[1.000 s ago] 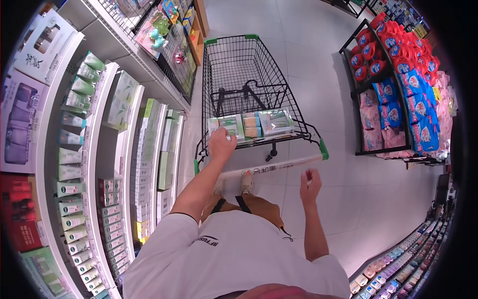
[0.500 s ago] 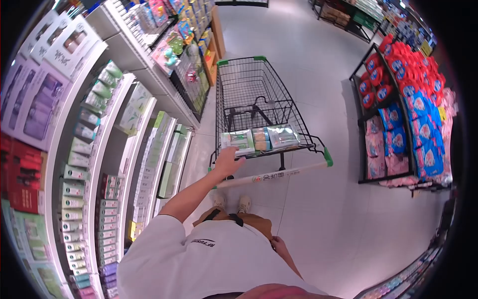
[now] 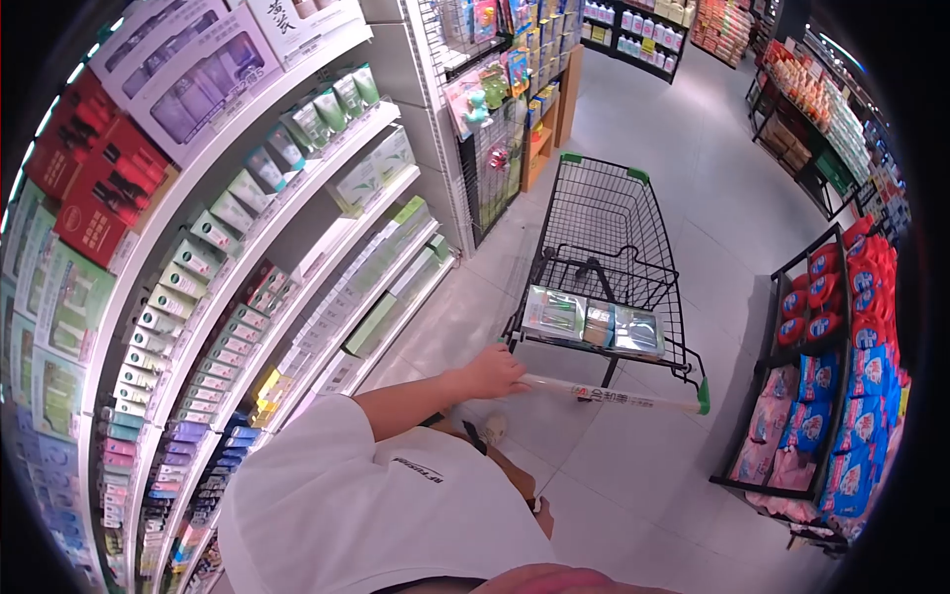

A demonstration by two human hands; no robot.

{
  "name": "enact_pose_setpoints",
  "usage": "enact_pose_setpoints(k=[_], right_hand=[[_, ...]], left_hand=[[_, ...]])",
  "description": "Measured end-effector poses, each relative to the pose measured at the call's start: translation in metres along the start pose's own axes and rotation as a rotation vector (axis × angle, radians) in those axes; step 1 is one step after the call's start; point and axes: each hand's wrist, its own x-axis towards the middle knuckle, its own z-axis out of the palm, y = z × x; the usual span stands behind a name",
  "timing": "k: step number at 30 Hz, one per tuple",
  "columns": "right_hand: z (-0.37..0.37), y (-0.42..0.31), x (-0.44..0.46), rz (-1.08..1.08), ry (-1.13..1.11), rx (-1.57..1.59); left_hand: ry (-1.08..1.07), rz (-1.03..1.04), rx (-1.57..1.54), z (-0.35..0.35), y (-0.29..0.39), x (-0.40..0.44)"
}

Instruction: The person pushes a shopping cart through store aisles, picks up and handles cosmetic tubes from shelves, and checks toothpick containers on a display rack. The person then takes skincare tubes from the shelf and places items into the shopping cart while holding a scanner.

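My left hand (image 3: 495, 372) is closed round the left end of the shopping cart's white handle bar (image 3: 614, 394). Beyond the bar, the black wire cart (image 3: 609, 223) with green corners has several clear-lidded packages in its near part: one with green items (image 3: 556, 312), a narrower one (image 3: 600, 324) in the middle and another (image 3: 635, 330) at the right. Low beside my trousers, my right hand (image 3: 542, 517) hangs away from the cart, partly hidden; whether its fingers are closed or hold something cannot be made out.
Curved shelves (image 3: 267, 223) of tubes and boxed sets line the left side. A rack (image 3: 826, 386) with red bottles and blue and pink packs stands at the right. A wooden-edged display (image 3: 568, 97) is ahead on the left.
My left hand has left the packages and taken hold of the handle bar. My right hand has dropped from beside the bar to my side. The view has turned left, showing more shelving.
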Motion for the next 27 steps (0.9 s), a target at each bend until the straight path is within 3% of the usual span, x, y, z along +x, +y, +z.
enact_pose_setpoints(k=[3, 5, 9, 21, 23, 25, 27], right_hand=[[-0.020, 0.004, -0.017, 0.099, -0.068, 0.106], [-0.007, 0.044, -0.018, -0.050, -0.052, 0.284], [-0.031, 0.051, -0.046, -0.063, -0.048, 0.579], [-0.062, 0.108, -0.086, 0.302, 0.006, 1.106], [-0.063, 0.113, -0.061, 0.174, 0.148, 1.230], [-0.106, 0.010, -0.051, 0.017, 0.287, 1.243], [-0.108, -0.021, -0.011, -0.305, 0.273, 1.372]], left_hand=[[0.002, -0.010, 0.058, 0.007, 0.005, 0.004], [0.028, -0.006, 0.055, 0.008, 0.007, 0.006], [0.077, 0.006, 0.087, 0.015, 0.012, 0.010], [0.128, -0.012, 0.147, 0.025, 0.022, 0.016], [0.127, -0.010, 0.143, 0.027, 0.021, 0.017], [0.127, -0.013, 0.140, 0.028, 0.020, 0.016], [0.071, -0.050, 0.132, 0.025, 0.022, 0.018]])
